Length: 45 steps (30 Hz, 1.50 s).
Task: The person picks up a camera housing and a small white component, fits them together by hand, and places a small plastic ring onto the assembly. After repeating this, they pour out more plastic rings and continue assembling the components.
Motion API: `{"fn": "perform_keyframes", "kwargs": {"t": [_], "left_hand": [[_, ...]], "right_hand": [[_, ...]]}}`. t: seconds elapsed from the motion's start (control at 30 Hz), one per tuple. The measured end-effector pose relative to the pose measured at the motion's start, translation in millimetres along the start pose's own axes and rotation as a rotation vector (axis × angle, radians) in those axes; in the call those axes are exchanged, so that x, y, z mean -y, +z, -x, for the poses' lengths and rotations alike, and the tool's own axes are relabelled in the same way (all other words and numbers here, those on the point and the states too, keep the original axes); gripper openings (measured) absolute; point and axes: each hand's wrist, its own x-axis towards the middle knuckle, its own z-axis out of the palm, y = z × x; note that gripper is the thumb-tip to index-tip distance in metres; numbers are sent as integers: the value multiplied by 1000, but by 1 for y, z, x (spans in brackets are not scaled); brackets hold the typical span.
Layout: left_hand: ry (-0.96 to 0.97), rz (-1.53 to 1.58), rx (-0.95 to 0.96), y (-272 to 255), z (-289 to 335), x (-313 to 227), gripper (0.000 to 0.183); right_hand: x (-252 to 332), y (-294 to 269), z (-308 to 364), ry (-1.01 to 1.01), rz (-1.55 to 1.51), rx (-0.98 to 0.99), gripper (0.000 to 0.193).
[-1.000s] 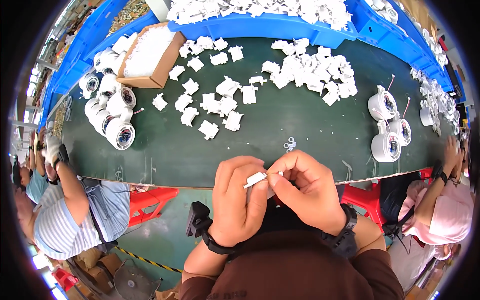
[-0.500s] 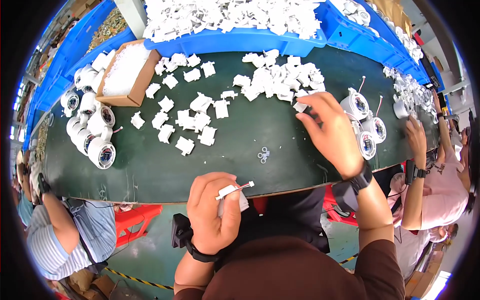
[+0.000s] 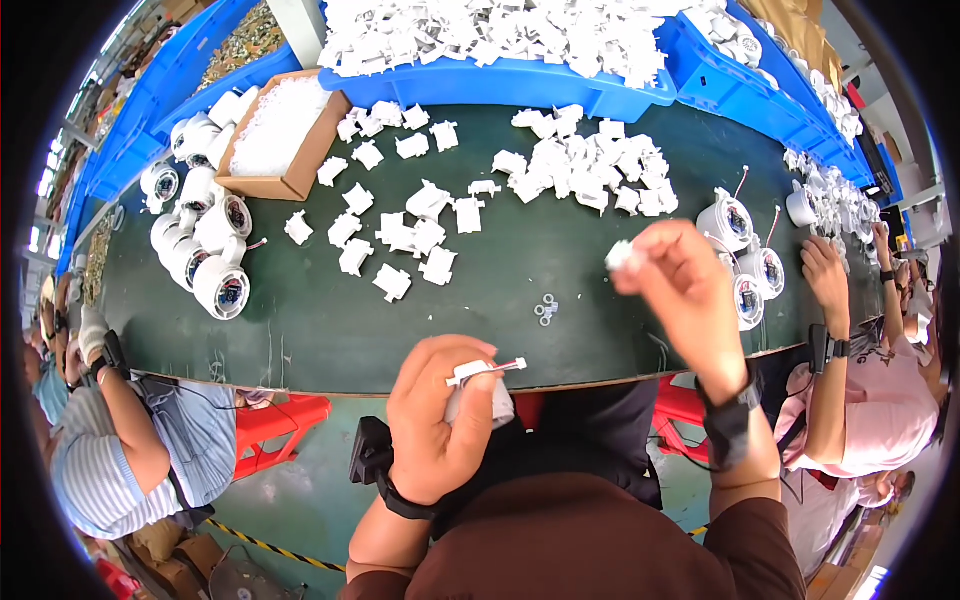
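Observation:
My left hand [image 3: 430, 425] is closed round a white plastic housing [image 3: 497, 408], mostly covered by my fingers. A thin lead with a small white plug [image 3: 519, 364] sticks out past the thumb. Above the table, my right hand [image 3: 685, 300] pinches a small white plastic part [image 3: 621, 256] between thumb and fingertips; it is slightly blurred. Beyond that hand lies a heap of similar white plastic parts [image 3: 570, 165], and more loose white parts [image 3: 428, 235] are scattered to the left. Several small translucent rings [image 3: 545, 310] lie on the table between my hands.
White round housings with circuit boards stand at left [image 3: 220, 288] and right [image 3: 728, 222]. A cardboard box [image 3: 293, 187] and a blue bin [image 3: 500, 88] full of white parts line the back of the green table [image 3: 330, 330]. Co-workers sit on both sides; one's hand [image 3: 826, 272] is at right.
My right hand has drawn back from the heap toward me, lifting a small white part. My left hand keeps its grip on the housing. The whole view has shifted slightly.

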Motion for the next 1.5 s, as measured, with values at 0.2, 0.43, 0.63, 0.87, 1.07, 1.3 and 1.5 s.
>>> {"fn": "perform_keyframes", "kwargs": {"t": [0.2,0.43,0.63,0.87,1.07,1.3,1.5], "left_hand": [[-54,193,130,16,-1,-12,9],[-49,57,92,6,-2,-12,15],[-109,155,80,-2,0,-10,18],[-152,191,-133,1,1,-3,13],[41,-220,-220,9,-4,1,20],[145,-307,-130,5,-8,6,32],[181,-308,-147,7,-5,10,39]], "right_hand": [[29,56,45,38,-62,171,24],[34,57,37,-281,224,199,36],[37,59,27,-498,448,312,44],[39,64,34,-155,89,357,43],[27,87,33,-128,-119,302,44],[28,91,37,-25,-166,307,47],[25,105,39,-136,-116,196,47]]}}
